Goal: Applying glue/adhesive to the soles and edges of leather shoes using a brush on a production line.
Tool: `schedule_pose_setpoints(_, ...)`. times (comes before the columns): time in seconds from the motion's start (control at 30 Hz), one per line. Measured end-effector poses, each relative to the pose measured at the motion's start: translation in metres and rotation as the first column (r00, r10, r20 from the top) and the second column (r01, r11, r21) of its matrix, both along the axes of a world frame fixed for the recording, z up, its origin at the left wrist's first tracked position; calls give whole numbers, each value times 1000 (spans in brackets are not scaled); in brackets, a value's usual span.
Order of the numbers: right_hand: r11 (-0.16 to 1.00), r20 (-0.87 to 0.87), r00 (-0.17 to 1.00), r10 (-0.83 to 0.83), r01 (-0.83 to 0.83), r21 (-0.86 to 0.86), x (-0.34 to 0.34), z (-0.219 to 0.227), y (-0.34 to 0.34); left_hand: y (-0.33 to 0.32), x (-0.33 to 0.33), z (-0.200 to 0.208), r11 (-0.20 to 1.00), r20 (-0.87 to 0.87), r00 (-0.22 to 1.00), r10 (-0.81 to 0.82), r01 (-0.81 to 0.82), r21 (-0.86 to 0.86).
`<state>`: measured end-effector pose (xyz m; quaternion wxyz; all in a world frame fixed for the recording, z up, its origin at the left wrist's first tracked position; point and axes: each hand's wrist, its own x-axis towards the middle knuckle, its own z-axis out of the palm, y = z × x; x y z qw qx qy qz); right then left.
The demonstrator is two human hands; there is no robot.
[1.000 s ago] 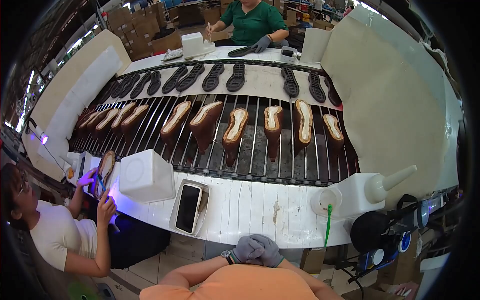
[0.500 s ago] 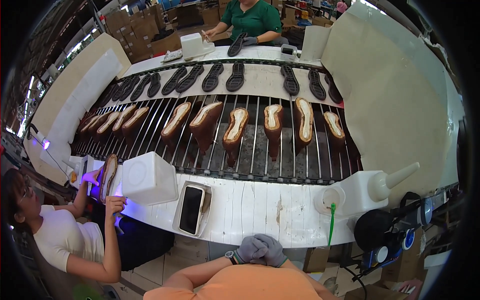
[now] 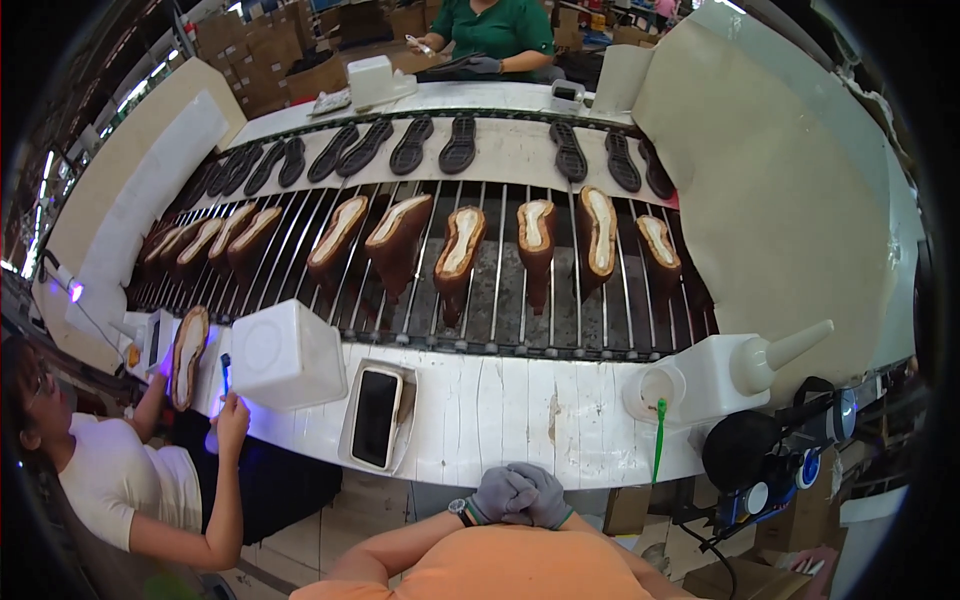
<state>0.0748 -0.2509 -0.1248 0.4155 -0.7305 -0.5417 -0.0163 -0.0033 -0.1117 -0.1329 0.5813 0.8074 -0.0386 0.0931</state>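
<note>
My left hand [image 3: 497,494] and my right hand [image 3: 543,497], both in grey gloves, are folded together at the near edge of the white table [image 3: 520,425]. Their fingers are closed over each other, and no object shows in them. A watch [image 3: 459,508] is on my left wrist. Nearest on the left lies a phone [image 3: 376,420] in a shallow white tray. To the right, a green-handled stick [image 3: 659,445], its upper end at the cut opening of a white plastic bottle [image 3: 700,385], hangs over the table edge.
Beyond, brown shoe uppers [image 3: 461,245] stand sole-side up on a metal-rod conveyor [image 3: 500,300]; black soles [image 3: 458,146] lie on a shelf behind. At left a co-worker holds an upper [image 3: 188,350] and a blue brush [image 3: 226,372]. Another co-worker, in green [image 3: 495,35], sits opposite.
My hands stay folded. The left co-worker's brush has come up into sight. The co-worker opposite has lowered the black sole and tilted it flat. The whole view has shifted slightly.
</note>
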Motion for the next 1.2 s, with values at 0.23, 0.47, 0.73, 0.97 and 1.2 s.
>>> schedule_pose_setpoints(0.23,1000,-2,1000,-7,7,-27,-1,4,-1,0,6,5,997,97,992,76,-75,-13)
schedule_pose_setpoints(0.47,999,18,1000,-4,5,-53,0,2,-2,1,3,-1,995,24,996,92,-92,23)
schedule_pose_setpoints(0.73,999,53,998,-28,30,-36,-3,-1,0,8,2,1,999,-25,999,22,-23,-49)
schedule_pose_setpoints(0.97,999,-4,1000,8,-8,-38,-4,1,0,9,2,-3,996,58,996,72,-76,54)
schedule_pose_setpoints(1.2,1000,0,1000,16,-16,-3,-2,6,2,7,2,9,993,53,993,109,-111,39)
